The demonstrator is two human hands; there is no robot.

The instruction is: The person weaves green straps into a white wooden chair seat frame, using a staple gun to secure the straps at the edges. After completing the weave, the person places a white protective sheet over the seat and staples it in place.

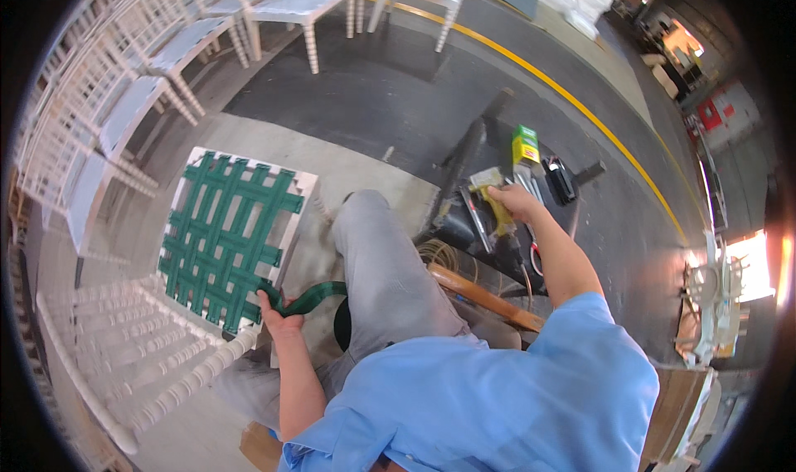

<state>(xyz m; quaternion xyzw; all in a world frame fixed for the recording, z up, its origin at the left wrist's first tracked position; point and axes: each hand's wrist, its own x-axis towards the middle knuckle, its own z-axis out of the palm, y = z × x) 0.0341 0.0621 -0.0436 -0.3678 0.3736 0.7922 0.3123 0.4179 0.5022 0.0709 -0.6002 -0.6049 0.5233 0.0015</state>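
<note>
The green webbing strap (308, 298) runs off the near edge of the woven seat frame (228, 236), its loose tail curving away toward three o'clock across the person's grey trouser leg (377, 265). The left hand (278, 316) is closed around the strap right at the frame's near corner, pinching it tight. The frame (a white square laced with crossing green bands) lies at about ten o'clock from that hand, tilted against a white chair (124, 364) laid on its side. The strap's long axis runs roughly nine to three o'clock, and the left hand is by far the nearer one to it. The right hand (514, 200) is well apart, up at about one o'clock, fingers wrapped round the yellow handle of a staple gun (496, 198) resting among tools on a dark bench (464, 157), with a green and yellow box (524, 145) just beyond. Rows of white chairs (166, 49) stand at eleven o'clock, and a yellow floor line (580, 107) crosses at one.
</note>
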